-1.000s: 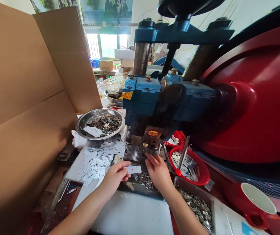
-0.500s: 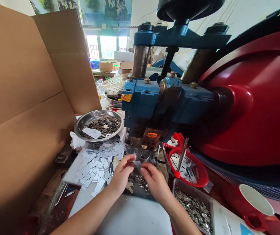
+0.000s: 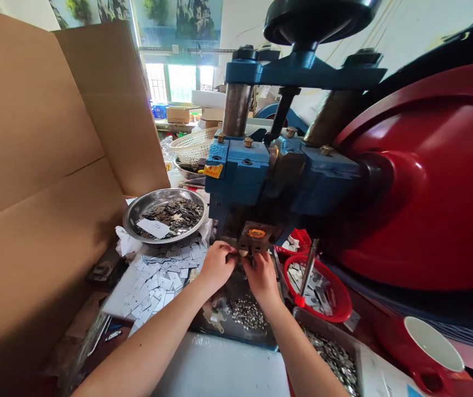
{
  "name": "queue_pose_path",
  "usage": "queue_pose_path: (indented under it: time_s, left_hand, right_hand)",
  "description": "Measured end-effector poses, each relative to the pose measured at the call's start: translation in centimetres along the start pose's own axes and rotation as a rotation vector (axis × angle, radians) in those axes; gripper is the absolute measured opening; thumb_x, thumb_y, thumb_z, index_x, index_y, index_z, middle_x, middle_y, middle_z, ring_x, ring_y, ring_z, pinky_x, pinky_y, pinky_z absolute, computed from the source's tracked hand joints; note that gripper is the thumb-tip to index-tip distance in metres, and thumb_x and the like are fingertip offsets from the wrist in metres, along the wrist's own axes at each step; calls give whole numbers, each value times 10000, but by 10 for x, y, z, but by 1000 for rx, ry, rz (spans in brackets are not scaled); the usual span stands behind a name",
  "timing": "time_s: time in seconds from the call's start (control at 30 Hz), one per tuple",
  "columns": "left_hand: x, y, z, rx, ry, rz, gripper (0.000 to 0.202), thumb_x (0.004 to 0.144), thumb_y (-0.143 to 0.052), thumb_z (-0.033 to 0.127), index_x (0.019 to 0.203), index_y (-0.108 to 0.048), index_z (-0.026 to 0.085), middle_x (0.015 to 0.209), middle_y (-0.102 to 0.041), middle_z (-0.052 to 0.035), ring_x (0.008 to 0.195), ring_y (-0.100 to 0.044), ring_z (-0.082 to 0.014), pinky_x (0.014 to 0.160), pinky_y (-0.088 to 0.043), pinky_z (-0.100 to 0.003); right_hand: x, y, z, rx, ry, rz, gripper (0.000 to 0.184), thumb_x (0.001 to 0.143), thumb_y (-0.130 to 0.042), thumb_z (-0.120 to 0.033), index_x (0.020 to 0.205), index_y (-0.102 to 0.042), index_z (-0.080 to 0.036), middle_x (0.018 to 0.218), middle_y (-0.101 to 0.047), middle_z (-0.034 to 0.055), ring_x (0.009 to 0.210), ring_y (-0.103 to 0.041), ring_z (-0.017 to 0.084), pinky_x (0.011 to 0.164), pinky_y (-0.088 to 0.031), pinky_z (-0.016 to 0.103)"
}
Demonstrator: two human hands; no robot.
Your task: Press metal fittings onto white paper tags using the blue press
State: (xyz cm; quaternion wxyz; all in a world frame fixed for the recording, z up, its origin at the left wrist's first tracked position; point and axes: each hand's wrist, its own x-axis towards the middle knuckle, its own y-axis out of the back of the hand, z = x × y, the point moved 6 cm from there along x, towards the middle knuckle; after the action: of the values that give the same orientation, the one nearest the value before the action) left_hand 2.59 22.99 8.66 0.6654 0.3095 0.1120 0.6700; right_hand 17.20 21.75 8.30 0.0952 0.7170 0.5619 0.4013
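Both hands reach in under the blue press [image 3: 238,176], at its die below the orange-marked block [image 3: 257,234]. My left hand [image 3: 219,267] is closed, its fingertips pinched together at the left of the die. Close beside it, my right hand [image 3: 263,278] is closed too, with thumb and fingers bent at the die's front. Whatever lies between the fingertips is hidden by the hands. In front of them, a heap of small shiny metal parts [image 3: 248,312] lies on the dark press bed, next to a flat brass-coloured piece [image 3: 215,318].
Flat grey metal plates [image 3: 154,289] are spread at the left, below a steel bowl [image 3: 131,229] of dark metal pieces. On the right stand a red basket [image 3: 346,309], a bin of small metal parts [image 3: 329,353] and a red mug [image 3: 430,344]. A large red flywheel [image 3: 435,182] looms there.
Both hands have moved forward from the front of the bed to the die. The small grey metal plate seen between them earlier is now out of sight behind the fingers.
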Motion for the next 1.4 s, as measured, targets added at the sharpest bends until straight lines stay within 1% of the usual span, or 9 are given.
queue_pose_path:
  time_s: [0.2,0.33,0.4,0.5,0.67,0.77,0.93,1.17,1.4]
  left_hand:
    - [10,-15,-6,-71,12,-105,306,763,-543,68,1008,-672,198,977,-675,-38,933,-617,-194,870,-489,-322]
    - [3,7,-1,-64,5,-65,301,791,-571,146,1084,-627,187,1104,-634,-62,1060,-563,-218,959,-425,-354]
    - [-12,26,-1,-35,7,-32,267,817,-572,209,1080,-615,185,1126,-610,-70,1079,-540,-224,975,-397,-367]
    - [-44,43,-6,118,18,-119,150,857,-512,219,887,-659,227,908,-651,-20,887,-588,-202,826,-450,-335]
    - [-88,29,-7,319,-16,-309,128,839,-571,253,924,-666,249,928,-620,-30,919,-563,-220,828,-427,-336]
    - [-95,15,-5,402,5,-356,212,773,-664,314,973,-648,243,968,-587,-48,947,-546,-248,842,-414,-363]
    - [-91,12,-4,348,53,-308,152,712,-707,231,829,-612,209,913,-571,-29,904,-542,-219,794,-409,-318]
    - [-98,10,-11,155,70,-330,58,780,-590,169,747,-597,216,691,-606,32,679,-561,-154,612,-386,-253]
    - [-102,19,-12,77,-82,-158,161,865,-509,214,962,-636,232,913,-662,-31,879,-597,-196,815,-463,-329]
  right_hand:
    - [5,-9,13,55,-57,-12,238,780,-515,-397,825,-619,-188,887,-595,84,849,-573,239,760,-478,380]
    - [-2,-2,9,97,-71,-6,284,806,-494,-429,883,-612,-182,922,-605,89,865,-574,233,774,-477,376]
    - [-12,9,9,139,-98,5,300,831,-482,-435,942,-605,-185,961,-609,90,887,-576,225,769,-479,356]
    - [-31,23,18,218,-214,-12,287,846,-470,-423,959,-610,-199,895,-639,60,806,-594,205,713,-484,322]
    - [-55,36,30,174,-336,-83,332,842,-436,-440,949,-640,-201,789,-663,41,708,-603,208,654,-481,319]
    - [-58,39,30,84,-281,-130,340,850,-424,-428,944,-656,-198,827,-678,51,771,-622,220,700,-486,327]
    - [-55,42,23,-149,-46,-126,312,886,-388,-333,928,-663,-191,872,-678,70,847,-616,226,780,-476,355]
    - [-62,31,9,-487,223,-197,289,916,-414,-258,1032,-671,-195,901,-655,78,854,-577,228,761,-466,345]
    - [-66,33,15,-527,225,-170,290,933,-393,-272,1015,-659,-190,893,-649,73,841,-583,220,760,-456,340]
